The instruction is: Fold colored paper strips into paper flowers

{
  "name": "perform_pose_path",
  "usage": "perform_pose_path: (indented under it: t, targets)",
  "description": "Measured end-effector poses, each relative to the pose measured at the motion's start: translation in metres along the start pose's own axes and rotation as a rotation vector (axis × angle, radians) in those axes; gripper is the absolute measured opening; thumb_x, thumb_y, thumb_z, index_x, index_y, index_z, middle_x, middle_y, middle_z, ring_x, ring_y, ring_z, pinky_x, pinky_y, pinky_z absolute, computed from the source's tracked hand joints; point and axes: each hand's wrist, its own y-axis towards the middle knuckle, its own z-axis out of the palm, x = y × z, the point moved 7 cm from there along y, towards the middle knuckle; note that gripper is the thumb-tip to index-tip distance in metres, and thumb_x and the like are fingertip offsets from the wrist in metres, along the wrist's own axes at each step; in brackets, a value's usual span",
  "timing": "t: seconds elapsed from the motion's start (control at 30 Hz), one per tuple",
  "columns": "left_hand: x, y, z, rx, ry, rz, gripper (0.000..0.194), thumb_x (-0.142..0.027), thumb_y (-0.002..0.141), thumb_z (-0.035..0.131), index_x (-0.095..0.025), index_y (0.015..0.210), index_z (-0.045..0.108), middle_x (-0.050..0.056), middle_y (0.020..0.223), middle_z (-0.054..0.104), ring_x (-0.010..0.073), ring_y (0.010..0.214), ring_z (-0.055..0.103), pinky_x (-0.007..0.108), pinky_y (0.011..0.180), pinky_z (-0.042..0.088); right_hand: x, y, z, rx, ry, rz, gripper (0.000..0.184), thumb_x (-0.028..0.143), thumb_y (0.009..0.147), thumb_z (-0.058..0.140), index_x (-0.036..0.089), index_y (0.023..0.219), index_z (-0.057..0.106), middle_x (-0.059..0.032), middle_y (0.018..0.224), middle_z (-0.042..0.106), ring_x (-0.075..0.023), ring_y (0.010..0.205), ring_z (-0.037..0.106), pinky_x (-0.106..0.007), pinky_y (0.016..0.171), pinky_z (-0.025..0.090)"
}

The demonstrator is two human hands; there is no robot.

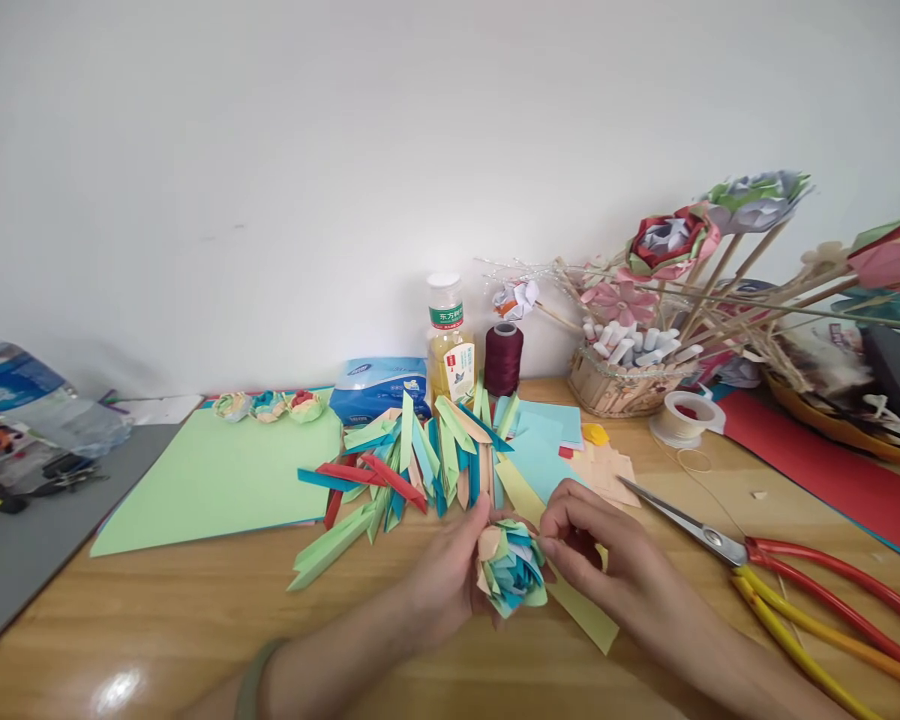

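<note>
A folded paper flower [516,570], with blue petals inside and pale green and peach ones outside, rests in my left hand [450,572], whose fingers wrap round it from the left and below. My right hand [598,552] pinches at the flower's right edge with thumb and forefinger closed on a petal. Under the hands, a yellow paper strip [586,612] lies slanting on the table. Beyond them spreads a heap of folded paper pieces [397,460] in green, blue, red and peach.
Scissors [712,540] with red and yellow handles lie at right, near a thread spool [682,418]. Green paper sheets [217,480] bear three small paper flowers [268,405]. Behind stand a tissue pack [381,388], a bottle [450,350], a maroon thread cone [503,360] and a basket [622,388].
</note>
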Motion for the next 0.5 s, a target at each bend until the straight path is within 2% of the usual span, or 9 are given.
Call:
perform_pose_path:
  t: [0.13, 0.23, 0.37, 0.5]
  targets:
    - [0.000, -0.001, 0.003, -0.014, 0.005, -0.032, 0.057, -0.064, 0.077, 0.033, -0.012, 0.080, 0.056, -0.001, 0.053, 0.051, 0.0077, 0.040, 0.045, 0.017, 0.032, 0.027, 0.000, 0.001, 0.002, 0.038, 0.015, 0.025, 0.020, 0.024, 0.087, 0.042, 0.020, 0.070, 0.052, 0.0005, 0.072, 0.051, -0.0117, 0.065, 0.048, -0.023, 0.057, 0.038]
    - [-0.001, -0.001, 0.004, 0.005, 0.005, -0.032, 0.059, -0.066, 0.076, 0.032, -0.012, 0.080, 0.057, 0.001, 0.055, 0.053, 0.0080, 0.043, 0.047, 0.016, 0.032, 0.023, 0.004, 0.000, -0.003, -0.011, 0.024, 0.003, 0.018, 0.024, 0.086, 0.044, 0.020, 0.072, 0.054, 0.0004, 0.072, 0.052, -0.0117, 0.064, 0.049, -0.023, 0.056, 0.039]
    - [-0.001, -0.002, 0.005, 0.040, 0.021, -0.010, 0.061, -0.067, 0.076, 0.031, -0.013, 0.086, 0.058, 0.005, 0.062, 0.057, 0.0094, 0.047, 0.050, 0.016, 0.033, 0.022, 0.014, -0.005, -0.016, -0.153, -0.035, -0.111, 0.015, 0.025, 0.086, 0.046, 0.021, 0.076, 0.057, -0.0002, 0.070, 0.052, -0.0126, 0.063, 0.050, -0.024, 0.053, 0.040]
    - [0.000, -0.003, 0.002, -0.009, 0.029, 0.021, 0.056, -0.066, 0.074, 0.038, -0.016, 0.087, 0.059, 0.000, 0.059, 0.054, 0.0072, 0.043, 0.045, 0.016, 0.034, 0.021, 0.025, -0.010, -0.014, -0.168, -0.104, -0.266, 0.010, 0.017, 0.083, 0.050, 0.022, 0.083, 0.058, -0.0012, 0.073, 0.054, -0.0121, 0.064, 0.052, -0.022, 0.053, 0.044]
